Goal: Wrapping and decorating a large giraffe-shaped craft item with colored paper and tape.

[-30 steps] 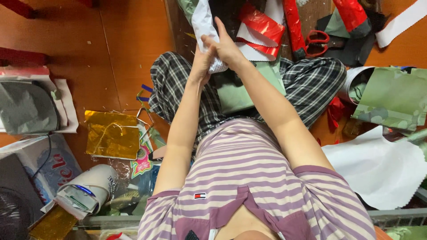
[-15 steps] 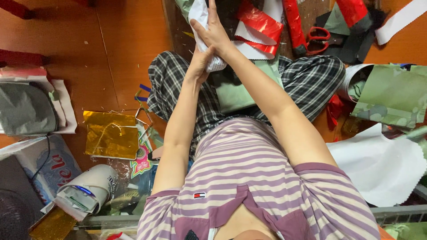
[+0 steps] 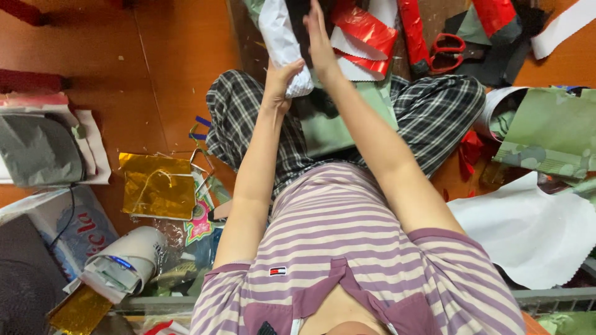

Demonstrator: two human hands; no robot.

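I sit cross-legged on a wooden floor in plaid trousers and a striped shirt. My left hand [image 3: 279,77] grips the lower end of a white sheet of paper with a zigzag-cut edge [image 3: 280,37], held up in front of my knees. My right hand [image 3: 318,37] lies flat beside it, fingers stretched out, against the sheet's right edge and a dark piece behind it. A pale green sheet [image 3: 335,124] rests on my lap below both hands.
Red foil pieces [image 3: 363,34] and red-handled scissors [image 3: 448,49] lie beyond my hands. Green paper [image 3: 549,133] and a large white sheet [image 3: 528,229] lie to the right. Gold foil [image 3: 158,186], a paper roll [image 3: 121,263] and a grey bag [image 3: 37,149] lie left.
Both hands have moved farther from my body with the white sheet. My right hand has straightened its fingers and slid up along the sheet.
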